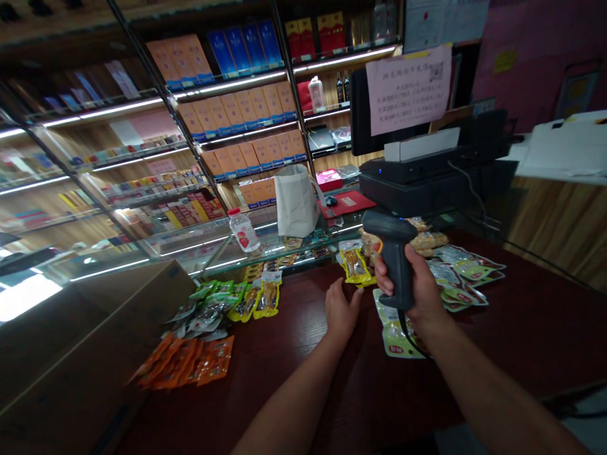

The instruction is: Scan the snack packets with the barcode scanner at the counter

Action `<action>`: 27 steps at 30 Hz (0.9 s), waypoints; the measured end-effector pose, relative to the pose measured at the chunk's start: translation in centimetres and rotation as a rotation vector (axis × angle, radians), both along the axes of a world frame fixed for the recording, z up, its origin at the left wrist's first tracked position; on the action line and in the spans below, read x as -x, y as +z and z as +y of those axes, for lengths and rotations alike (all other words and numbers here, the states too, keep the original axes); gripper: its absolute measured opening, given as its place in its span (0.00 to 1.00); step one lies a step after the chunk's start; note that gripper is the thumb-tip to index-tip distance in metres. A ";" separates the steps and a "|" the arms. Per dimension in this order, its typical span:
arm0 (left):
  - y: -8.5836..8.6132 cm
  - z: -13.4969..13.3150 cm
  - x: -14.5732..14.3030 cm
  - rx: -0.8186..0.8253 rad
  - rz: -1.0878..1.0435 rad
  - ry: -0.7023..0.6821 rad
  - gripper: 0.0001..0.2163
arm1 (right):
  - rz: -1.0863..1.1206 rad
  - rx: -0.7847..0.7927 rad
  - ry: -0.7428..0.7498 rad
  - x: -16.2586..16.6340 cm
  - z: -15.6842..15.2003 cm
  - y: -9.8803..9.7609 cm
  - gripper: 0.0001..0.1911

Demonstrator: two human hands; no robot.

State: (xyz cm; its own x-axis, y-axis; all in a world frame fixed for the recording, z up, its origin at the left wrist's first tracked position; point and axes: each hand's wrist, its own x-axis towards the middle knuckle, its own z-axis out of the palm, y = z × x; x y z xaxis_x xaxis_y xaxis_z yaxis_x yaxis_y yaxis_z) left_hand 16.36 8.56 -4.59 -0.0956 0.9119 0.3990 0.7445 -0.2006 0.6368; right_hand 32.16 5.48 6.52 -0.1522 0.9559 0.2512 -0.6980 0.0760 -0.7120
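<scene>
My right hand point(422, 287) is wrapped round the handle of a dark barcode scanner point(396, 253), held upright above the counter with its cord hanging down. My left hand point(342, 309) is low over the dark red counter, thumb and fingers apart, holding nothing. Just beyond its fingertips lies a yellow-edged snack packet point(353, 264); whether they touch it I cannot tell. Under the scanner are pale green packets point(398, 338), partly hidden by my right hand. More green-and-white packets point(458, 275) lie to the right, beside bags of light brown food point(429, 241).
On the left stands an open cardboard box point(95, 341), near orange packets point(190, 360), green packets point(213, 309) and two yellow packets point(267, 297). Behind are a glass case with a red-capped bottle point(244, 230), a white bag point(296, 202) and a monitor point(363, 114) bearing a paper sign.
</scene>
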 end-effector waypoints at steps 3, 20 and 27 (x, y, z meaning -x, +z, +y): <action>0.6 1.5 -2.2 0.014 0.047 0.140 0.20 | -0.023 0.006 -0.009 0.2 0.2 0.0 0.21; 0.5 4.1 -4.1 0.023 -0.014 0.265 0.13 | -0.103 0.043 0.061 0.8 1.2 -1.9 0.26; 0.7 4.0 -3.4 0.002 -0.133 0.269 0.08 | -0.096 0.053 0.121 1.6 1.4 -2.6 0.25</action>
